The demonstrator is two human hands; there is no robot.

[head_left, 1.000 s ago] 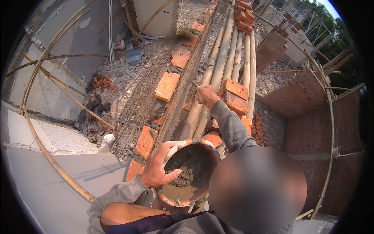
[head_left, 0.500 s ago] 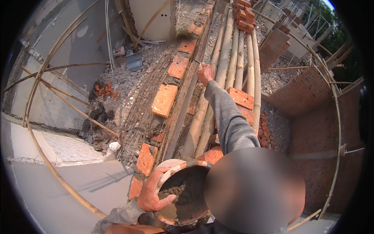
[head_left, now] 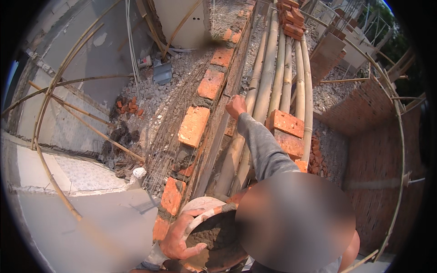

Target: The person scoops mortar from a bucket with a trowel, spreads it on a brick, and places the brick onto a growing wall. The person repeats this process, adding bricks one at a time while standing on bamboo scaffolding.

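Observation:
My left hand [head_left: 179,239] grips the near-left side of a round bowl [head_left: 203,203], thumb over the rim. Grey wet mortar [head_left: 210,236] lies inside; a blurred patch hides the bowl's right side. My right hand [head_left: 236,107] is stretched forward over the wall, closed around a tool whose thin metal shank [head_left: 226,95] sticks out to the left; its working end is hidden. Left of that hand, spaced orange bricks sit in a row on mortar, among them a near brick [head_left: 194,126] and a farther brick [head_left: 210,84]. A long wooden board [head_left: 215,142] runs beside them.
Bamboo poles [head_left: 264,84] lie lengthwise right of the board. Loose bricks [head_left: 287,123] rest on them, with a brick stack [head_left: 292,20] at the far end. Rubble [head_left: 157,107] covers the ground below left. Curved bamboo [head_left: 45,98] and a brick wall [head_left: 378,154] flank the sides.
My right hand has drawn back slightly toward me, still closed on the tool. The view has shifted a little, with the scenery lower and farther right. My left hand keeps its hold on the bowl.

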